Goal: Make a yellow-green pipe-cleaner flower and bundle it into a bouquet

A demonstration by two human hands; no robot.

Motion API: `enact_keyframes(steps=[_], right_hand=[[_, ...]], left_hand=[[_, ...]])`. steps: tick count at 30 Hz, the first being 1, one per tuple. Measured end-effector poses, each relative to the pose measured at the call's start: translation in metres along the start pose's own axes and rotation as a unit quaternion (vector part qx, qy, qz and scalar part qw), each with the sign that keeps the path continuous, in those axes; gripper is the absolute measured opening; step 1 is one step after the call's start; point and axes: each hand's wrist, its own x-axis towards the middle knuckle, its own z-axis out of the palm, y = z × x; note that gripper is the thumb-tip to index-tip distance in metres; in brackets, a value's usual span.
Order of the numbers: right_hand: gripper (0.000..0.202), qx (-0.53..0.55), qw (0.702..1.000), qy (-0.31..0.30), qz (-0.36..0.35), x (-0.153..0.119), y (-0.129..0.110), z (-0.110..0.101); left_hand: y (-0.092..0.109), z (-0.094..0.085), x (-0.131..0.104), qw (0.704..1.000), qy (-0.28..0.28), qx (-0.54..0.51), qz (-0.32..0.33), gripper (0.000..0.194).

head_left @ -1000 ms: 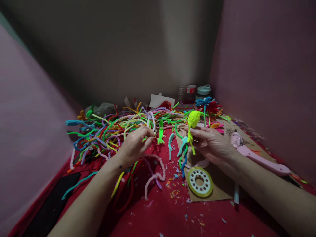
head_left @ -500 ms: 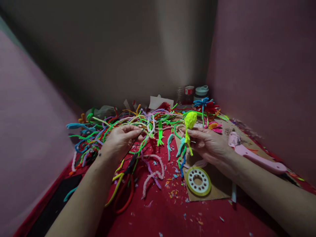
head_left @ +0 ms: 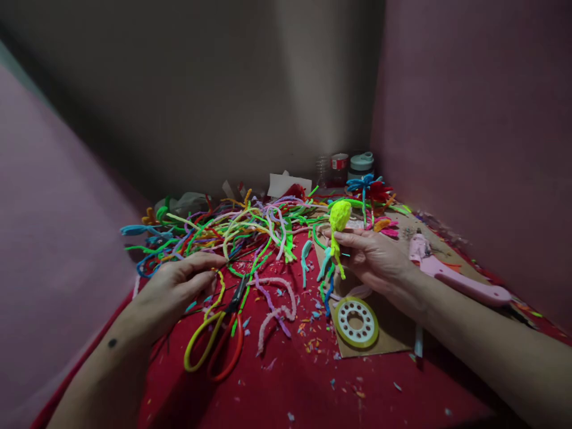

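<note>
My right hand (head_left: 379,256) pinches the stem end of a neon-yellow fuzzy bud (head_left: 340,215) made of pipe cleaner, its bulb upright and its loose ends hanging below. To the left, my left hand (head_left: 183,289) is closed, thumb against forefinger, on a thin dark wire (head_left: 243,257) that points right over the pile; its far end is hard to make out. Just below and right of that hand lie scissors (head_left: 213,342) with one yellow and one red handle loop, blades partly among pipe cleaners. A pink pipe cleaner (head_left: 292,301) curls on the red cloth between the hands.
A tangled heap of coloured pipe cleaners (head_left: 250,223) spans the back. At right are a tape roll (head_left: 356,322) on cardboard (head_left: 388,342) and a pink glue gun (head_left: 465,285). A blue flower (head_left: 365,183) and a lidded bottle (head_left: 361,164) stand behind. Scraps litter the red cloth (head_left: 308,393).
My left hand has moved left and down toward me with the thin dark wire, uncovering more of the scissors. My right hand keeps the yellow bud in nearly the same place.
</note>
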Motion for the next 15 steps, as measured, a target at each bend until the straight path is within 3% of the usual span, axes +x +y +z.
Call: enact_keyframes(steps=[3, 5, 9, 12, 15], right_hand=[[0.015, 0.015, 1.0, 0.022, 0.014, -0.001, 0.0, 0.001], [0.016, 0.029, 0.999, 0.027, 0.027, -0.001, 0.0, 0.002], [0.014, 0.045, 0.998, 0.0, 0.039, -0.001, 0.001, 0.002], [0.012, 0.059, 0.997, -0.014, 0.042, -0.001, 0.001, 0.001], [0.011, 0.074, 0.996, -0.019, 0.04, -0.001, 0.001, 0.003]], left_hand=[[0.005, 0.008, -0.005, 0.996, 0.031, -0.077, -0.027, 0.038], [0.014, 0.022, -0.01, 0.992, 0.043, -0.119, -0.009, 0.037], [0.036, 0.064, -0.023, 0.985, 0.01, -0.138, 0.107, 0.021], [0.048, 0.093, -0.033, 0.98, -0.024, -0.134, 0.148, 0.016], [0.053, 0.11, -0.037, 0.975, -0.052, -0.119, 0.179, 0.014]])
